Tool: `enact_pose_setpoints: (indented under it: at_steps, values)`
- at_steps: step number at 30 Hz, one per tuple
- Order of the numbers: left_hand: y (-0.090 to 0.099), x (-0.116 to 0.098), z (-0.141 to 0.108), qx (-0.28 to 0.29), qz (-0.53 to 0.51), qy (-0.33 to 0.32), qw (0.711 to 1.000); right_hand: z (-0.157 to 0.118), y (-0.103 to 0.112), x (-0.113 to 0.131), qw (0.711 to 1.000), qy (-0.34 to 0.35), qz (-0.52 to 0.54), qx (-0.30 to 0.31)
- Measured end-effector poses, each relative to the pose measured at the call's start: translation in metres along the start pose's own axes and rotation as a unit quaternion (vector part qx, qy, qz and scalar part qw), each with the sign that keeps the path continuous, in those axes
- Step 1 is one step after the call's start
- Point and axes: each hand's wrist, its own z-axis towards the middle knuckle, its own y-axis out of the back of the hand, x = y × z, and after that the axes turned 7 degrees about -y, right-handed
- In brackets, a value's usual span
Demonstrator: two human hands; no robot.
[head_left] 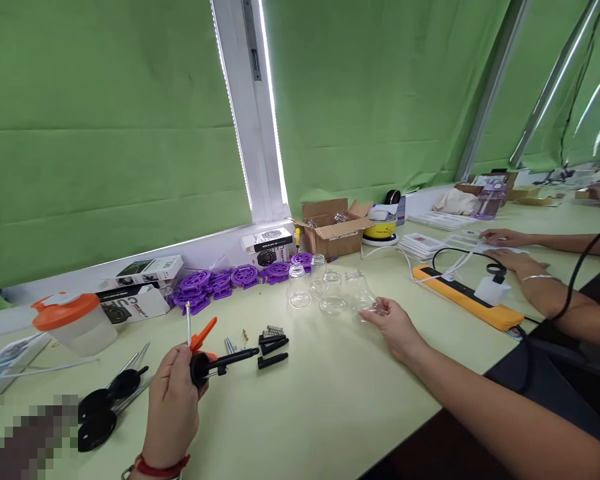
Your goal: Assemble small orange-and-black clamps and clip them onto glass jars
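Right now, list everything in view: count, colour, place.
trigger assembly: one, black and orange, left
clear bottles: at least four, colourless, centre
small parts: several, black, centre
springs: uncounted, silver, centre
purple parts: uncounted, purple, back
discs: three, black, left
lidded container: one, orange lid, left
printed boxes: several, white, back
cardboard box: one, brown, back
yellow tub: one, yellow, back
power strip: one, orange, right
sheet stacks: several, white, right
blinds: several, green, behind
table: one, pale green, below
other hands: several, bare, right
left hand: one, red wristband, gripping trigger assembly
right hand: one, bare, gripping clear bottle
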Motion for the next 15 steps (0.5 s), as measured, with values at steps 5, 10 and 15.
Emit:
enact_pose_setpoints:
  at_steps: [5,10,15]
  values:
    - [0.002,0.003,0.003,0.023,-0.056,0.075,0.995,0.041,-0.007,-0.005,0.986,0.056,-0.142,-0.063]
    - [0.001,0.005,0.004,0.028,-0.047,0.075,0.996,0.071,-0.017,-0.006,0.961,0.062,-0.26,-0.07]
    - [0.0,0.005,0.004,0.035,-0.056,0.078,0.995,0.079,-0.028,-0.002,0.936,0.052,-0.345,-0.05]
